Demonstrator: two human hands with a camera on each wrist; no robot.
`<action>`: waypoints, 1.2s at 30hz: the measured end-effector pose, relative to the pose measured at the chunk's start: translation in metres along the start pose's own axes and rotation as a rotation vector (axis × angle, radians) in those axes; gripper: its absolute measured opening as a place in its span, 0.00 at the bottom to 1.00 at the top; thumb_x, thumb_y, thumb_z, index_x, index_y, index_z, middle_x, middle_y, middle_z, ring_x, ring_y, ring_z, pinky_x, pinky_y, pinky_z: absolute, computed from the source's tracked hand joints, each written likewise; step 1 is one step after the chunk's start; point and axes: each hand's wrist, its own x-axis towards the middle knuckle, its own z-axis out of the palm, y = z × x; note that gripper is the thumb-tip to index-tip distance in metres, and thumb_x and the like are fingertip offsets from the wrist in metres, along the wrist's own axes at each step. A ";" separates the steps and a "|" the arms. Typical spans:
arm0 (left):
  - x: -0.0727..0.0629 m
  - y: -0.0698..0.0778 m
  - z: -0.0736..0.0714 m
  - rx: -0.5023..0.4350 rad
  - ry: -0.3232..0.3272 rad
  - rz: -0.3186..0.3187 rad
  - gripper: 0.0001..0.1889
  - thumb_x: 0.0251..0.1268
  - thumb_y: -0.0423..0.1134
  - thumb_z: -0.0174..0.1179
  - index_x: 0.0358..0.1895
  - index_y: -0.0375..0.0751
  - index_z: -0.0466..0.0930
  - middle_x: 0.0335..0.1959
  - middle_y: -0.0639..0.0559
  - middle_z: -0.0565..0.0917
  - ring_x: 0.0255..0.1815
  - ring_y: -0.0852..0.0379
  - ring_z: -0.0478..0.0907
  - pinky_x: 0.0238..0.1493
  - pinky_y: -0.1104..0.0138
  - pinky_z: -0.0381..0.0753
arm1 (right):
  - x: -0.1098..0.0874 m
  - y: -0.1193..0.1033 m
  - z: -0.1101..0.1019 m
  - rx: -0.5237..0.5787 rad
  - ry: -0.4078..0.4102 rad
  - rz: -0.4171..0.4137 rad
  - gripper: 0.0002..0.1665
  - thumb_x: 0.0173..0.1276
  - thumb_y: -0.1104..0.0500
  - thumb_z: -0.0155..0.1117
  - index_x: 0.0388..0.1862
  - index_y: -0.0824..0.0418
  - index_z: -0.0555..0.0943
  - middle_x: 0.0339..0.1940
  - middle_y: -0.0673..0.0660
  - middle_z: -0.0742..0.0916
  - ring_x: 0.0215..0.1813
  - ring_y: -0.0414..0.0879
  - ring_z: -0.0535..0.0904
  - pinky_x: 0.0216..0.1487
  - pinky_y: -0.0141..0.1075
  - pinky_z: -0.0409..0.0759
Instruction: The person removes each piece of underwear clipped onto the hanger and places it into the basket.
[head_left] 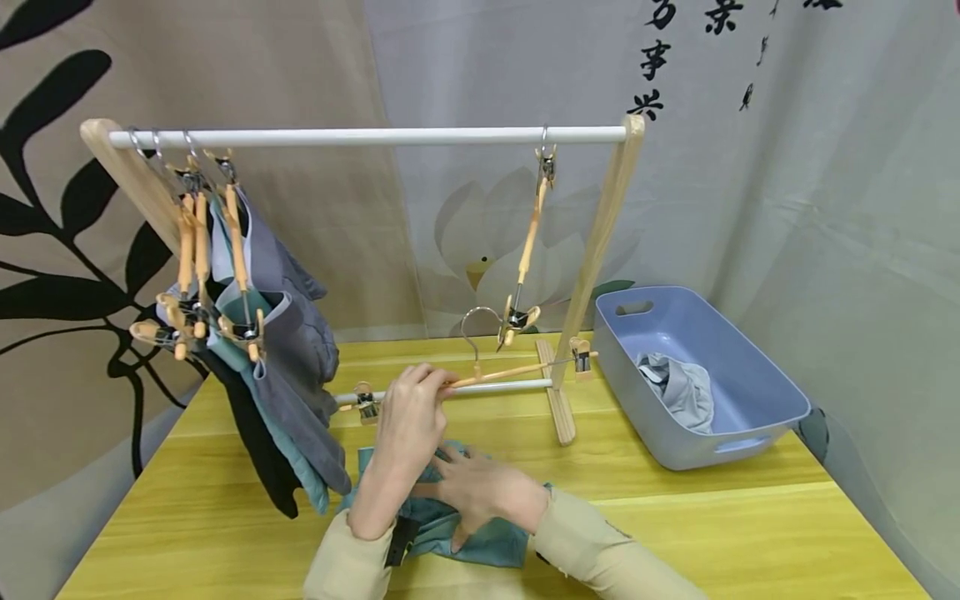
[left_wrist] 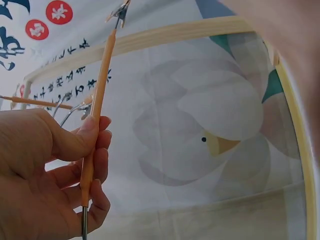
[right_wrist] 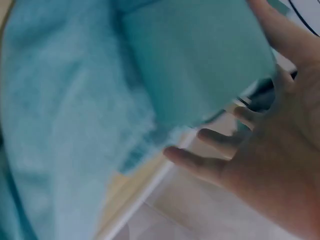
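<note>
Resting on the teal garment (head_left: pixel 491 543), near side of the table (head_left: pixel 637 533), right hand (head_left: pixel 476 490) spreads its fingers wide; no grip seen. Any sideways drag could bunch the cloth. Just beyond, left hand (head_left: pixel 411 417) curls fingers and thumb round the bar of a wooden hanger (head_left: pixel 510 374), nothing clipped to it. End clip (head_left: pixel 582 358) juts out; a tilted bar could make it bite crooked. Hook (head_left: pixel 476 352) stands near the lower end of a second hanger (head_left: pixel 532 229) dangling from the rack (head_left: pixel 606 217); lifting straight up might snag the two. Hung clothes (head_left: pixel 292 358) crowd the rack's left end. Blue basket (head_left: pixel 637 417), right, holds a grey cloth (head_left: pixel 678 392). Farthest, curtain (head_left: pixel 525 67): black characters (head_left: pixel 654 58), 事 and 兴 legible, rest cut off or unsure. Red seals (left_wrist: pixel 59 12) in left wrist view, unreadable. No brands seen.
</note>
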 end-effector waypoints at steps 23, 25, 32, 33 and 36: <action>0.000 -0.009 -0.004 -0.002 0.058 -0.053 0.02 0.55 0.30 0.65 0.32 0.36 0.86 0.30 0.45 0.85 0.33 0.48 0.82 0.35 0.59 0.82 | -0.051 0.059 0.000 0.454 0.302 -0.180 0.20 0.42 0.75 0.56 0.29 0.52 0.72 0.29 0.45 0.71 0.32 0.33 0.64 0.34 0.21 0.66; 0.001 -0.011 -0.005 -0.004 0.062 -0.060 0.02 0.55 0.30 0.66 0.32 0.36 0.86 0.30 0.44 0.85 0.33 0.47 0.82 0.35 0.58 0.82 | -0.070 0.069 -0.010 0.480 0.391 -0.181 0.21 0.39 0.76 0.54 0.29 0.52 0.72 0.29 0.45 0.73 0.32 0.32 0.66 0.34 0.22 0.70; 0.002 -0.014 -0.009 -0.009 0.073 -0.074 0.02 0.54 0.29 0.66 0.32 0.35 0.86 0.31 0.43 0.86 0.33 0.46 0.82 0.34 0.58 0.82 | -0.132 0.107 -0.032 0.438 0.703 -0.025 0.31 0.28 0.79 0.46 0.31 0.52 0.75 0.31 0.45 0.77 0.34 0.35 0.70 0.38 0.30 0.74; 0.002 -0.014 -0.009 -0.010 0.073 -0.074 0.02 0.54 0.29 0.66 0.32 0.35 0.86 0.31 0.43 0.86 0.33 0.46 0.82 0.34 0.58 0.82 | -0.139 0.112 -0.034 0.436 0.743 0.005 0.32 0.27 0.79 0.45 0.31 0.52 0.76 0.32 0.45 0.77 0.34 0.36 0.70 0.38 0.30 0.74; 0.002 -0.015 -0.010 -0.010 0.073 -0.080 0.02 0.55 0.30 0.66 0.32 0.35 0.86 0.30 0.43 0.86 0.33 0.47 0.82 0.34 0.58 0.82 | -0.156 0.127 -0.038 0.438 0.863 0.096 0.33 0.27 0.80 0.44 0.32 0.53 0.76 0.31 0.45 0.77 0.34 0.36 0.70 0.38 0.30 0.73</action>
